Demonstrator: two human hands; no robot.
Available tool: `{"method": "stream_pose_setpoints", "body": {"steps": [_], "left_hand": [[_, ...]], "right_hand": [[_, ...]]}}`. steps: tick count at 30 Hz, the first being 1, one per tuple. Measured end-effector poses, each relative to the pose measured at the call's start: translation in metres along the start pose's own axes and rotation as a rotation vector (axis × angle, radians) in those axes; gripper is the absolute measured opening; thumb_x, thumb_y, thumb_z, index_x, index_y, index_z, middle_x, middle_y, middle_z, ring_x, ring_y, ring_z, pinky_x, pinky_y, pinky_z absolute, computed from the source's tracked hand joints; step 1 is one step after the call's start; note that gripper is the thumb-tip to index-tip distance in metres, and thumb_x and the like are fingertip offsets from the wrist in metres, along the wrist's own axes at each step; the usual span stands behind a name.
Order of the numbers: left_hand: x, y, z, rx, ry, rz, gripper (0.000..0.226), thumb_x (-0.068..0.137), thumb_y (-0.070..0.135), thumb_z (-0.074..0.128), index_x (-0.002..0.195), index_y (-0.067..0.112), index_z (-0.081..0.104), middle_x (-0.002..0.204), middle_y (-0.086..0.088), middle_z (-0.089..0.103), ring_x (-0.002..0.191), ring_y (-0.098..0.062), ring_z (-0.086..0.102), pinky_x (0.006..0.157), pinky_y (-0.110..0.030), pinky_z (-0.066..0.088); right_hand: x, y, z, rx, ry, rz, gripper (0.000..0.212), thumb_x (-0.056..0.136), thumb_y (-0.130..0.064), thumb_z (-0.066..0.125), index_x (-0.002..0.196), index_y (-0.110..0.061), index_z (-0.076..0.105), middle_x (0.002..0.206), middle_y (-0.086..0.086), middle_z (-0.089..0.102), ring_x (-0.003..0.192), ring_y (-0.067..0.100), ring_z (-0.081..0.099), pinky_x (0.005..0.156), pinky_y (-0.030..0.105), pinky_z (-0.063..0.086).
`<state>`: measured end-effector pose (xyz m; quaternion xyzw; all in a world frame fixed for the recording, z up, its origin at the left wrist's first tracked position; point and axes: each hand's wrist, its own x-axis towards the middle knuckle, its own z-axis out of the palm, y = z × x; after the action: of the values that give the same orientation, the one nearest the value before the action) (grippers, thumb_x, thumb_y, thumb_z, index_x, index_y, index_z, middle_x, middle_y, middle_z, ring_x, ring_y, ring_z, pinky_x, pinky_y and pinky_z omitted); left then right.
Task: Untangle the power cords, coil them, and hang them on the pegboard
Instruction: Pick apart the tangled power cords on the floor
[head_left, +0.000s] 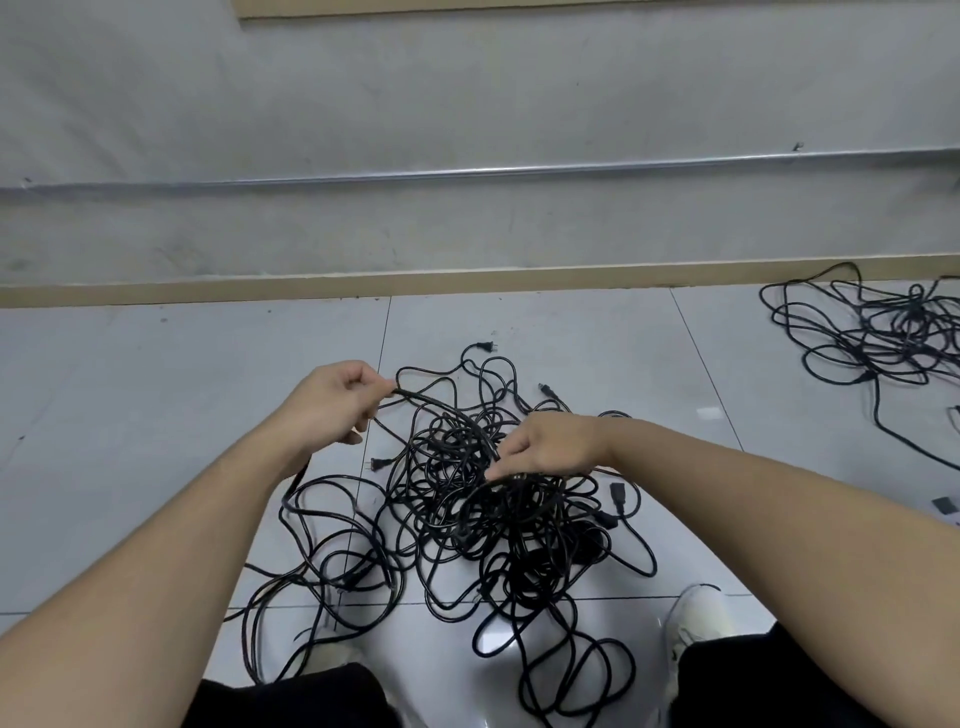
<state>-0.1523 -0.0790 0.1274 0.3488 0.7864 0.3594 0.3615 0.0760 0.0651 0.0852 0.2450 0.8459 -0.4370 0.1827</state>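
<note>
Left hand (332, 397) pinching a black cord (441, 405) running rightward into the tangled cord pile (498, 514) — right hand (550, 449) nearer, gripping strands atop it.

No text, label, brand, number or sign can be read anywhere in the view.
</note>
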Motion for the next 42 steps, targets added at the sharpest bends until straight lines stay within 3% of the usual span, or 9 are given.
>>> {"method": "stream_pose_setpoints", "body": {"steps": [7, 12, 15, 18, 22, 30, 33, 36, 42], "left_hand": [[-0.008, 0.018, 0.014, 0.229, -0.266, 0.138, 0.026, 0.098, 0.035, 0.063, 0.122, 0.038, 0.054, 0.09, -0.005, 0.07, 0.07, -0.016, 0.063, 0.069, -0.039, 0.059], [0.0, 0.024, 0.028, 0.334, -0.194, 0.305, 0.041, 0.089, 0.055, 0.07, 0.076, 0.021, 0.051, 0.06, 0.011, 0.044, 0.057, -0.011, 0.037, 0.058, -0.032, 0.032], [0.0, 0.026, 0.018, 0.176, -0.148, 0.27, 0.046, 0.093, 0.05, 0.067, 0.071, 0.014, 0.049, 0.054, 0.014, 0.032, 0.051, -0.009, 0.027, 0.049, -0.025, 0.024], [-0.006, 0.022, 0.004, 0.155, -0.078, 0.243, 0.045, 0.095, 0.047, 0.065, 0.074, 0.011, 0.05, 0.052, 0.015, 0.032, 0.046, -0.005, 0.027, 0.044, -0.017, 0.022], [-0.016, 0.012, -0.005, 0.224, -0.083, 0.223, 0.044, 0.095, 0.048, 0.066, 0.071, 0.017, 0.046, 0.056, 0.011, 0.034, 0.048, -0.006, 0.028, 0.048, -0.024, 0.023], [-0.031, -0.009, 0.0, 0.323, 0.001, -0.004, 0.043, 0.094, 0.05, 0.067, 0.079, 0.014, 0.05, 0.068, -0.004, 0.062, 0.057, -0.019, 0.048, 0.056, -0.029, 0.041], [-0.041, -0.007, 0.014, 0.195, -0.193, -0.011, 0.03, 0.097, 0.038, 0.069, 0.121, 0.024, 0.059, 0.113, -0.001, 0.073, 0.093, -0.017, 0.068, 0.083, -0.034, 0.054], [-0.056, 0.016, 0.03, -0.051, -0.4, 0.137, 0.067, 0.098, 0.016, 0.068, 0.154, 0.035, 0.037, 0.146, 0.012, 0.057, 0.131, -0.007, 0.056, 0.116, -0.037, 0.04], [-0.082, 0.07, 0.064, -0.323, -0.402, 0.578, 0.037, 0.09, 0.002, 0.07, 0.123, 0.015, 0.059, 0.141, 0.001, 0.064, 0.135, -0.013, 0.055, 0.11, -0.022, 0.042]], "right_hand": [[0.001, -0.014, 0.001, -0.181, 0.161, -0.019, 0.026, 0.092, -0.04, 0.072, 0.08, -0.017, 0.071, 0.071, -0.009, 0.064, 0.064, 0.005, 0.054, 0.065, 0.027, 0.046], [0.003, -0.019, 0.001, -0.118, 0.294, -0.108, 0.024, 0.089, -0.017, 0.075, 0.109, -0.028, 0.068, 0.087, -0.007, 0.062, 0.076, 0.009, 0.056, 0.065, 0.019, 0.042], [0.0, -0.024, -0.009, 0.155, 0.458, -0.069, 0.034, 0.086, -0.011, 0.078, 0.106, -0.027, 0.056, 0.074, -0.004, 0.055, 0.057, 0.011, 0.047, 0.055, 0.021, 0.04], [-0.007, -0.022, -0.02, 0.454, 0.563, 0.015, 0.032, 0.087, -0.006, 0.078, 0.111, -0.018, 0.06, 0.093, 0.002, 0.069, 0.06, 0.007, 0.063, 0.059, 0.013, 0.051], [-0.022, -0.012, -0.023, 0.699, 0.534, 0.139, 0.023, 0.096, -0.006, 0.067, 0.118, 0.002, 0.065, 0.085, 0.008, 0.076, 0.067, 0.022, 0.071, 0.062, 0.029, 0.063], [-0.083, -0.026, -0.029, 1.08, 0.498, -0.068, 0.009, 0.098, -0.005, 0.062, 0.106, -0.002, 0.067, 0.078, 0.006, 0.071, 0.051, 0.011, 0.059, 0.072, 0.033, 0.063], [-0.102, -0.036, -0.022, 0.993, 0.459, -0.101, 0.012, 0.099, -0.007, 0.061, 0.109, -0.007, 0.069, 0.075, 0.001, 0.066, 0.044, 0.006, 0.038, 0.052, 0.021, 0.041], [-0.115, -0.044, -0.014, 1.004, 0.424, -0.133, 0.012, 0.1, -0.009, 0.059, 0.109, -0.01, 0.067, 0.071, -0.001, 0.059, 0.045, 0.005, 0.028, 0.043, 0.016, 0.023], [-0.135, -0.039, -0.014, 1.096, 0.396, -0.108, 0.004, 0.099, -0.017, 0.061, 0.103, -0.017, 0.063, 0.071, -0.005, 0.05, 0.047, 0.003, 0.023, 0.039, 0.013, 0.013]]}}
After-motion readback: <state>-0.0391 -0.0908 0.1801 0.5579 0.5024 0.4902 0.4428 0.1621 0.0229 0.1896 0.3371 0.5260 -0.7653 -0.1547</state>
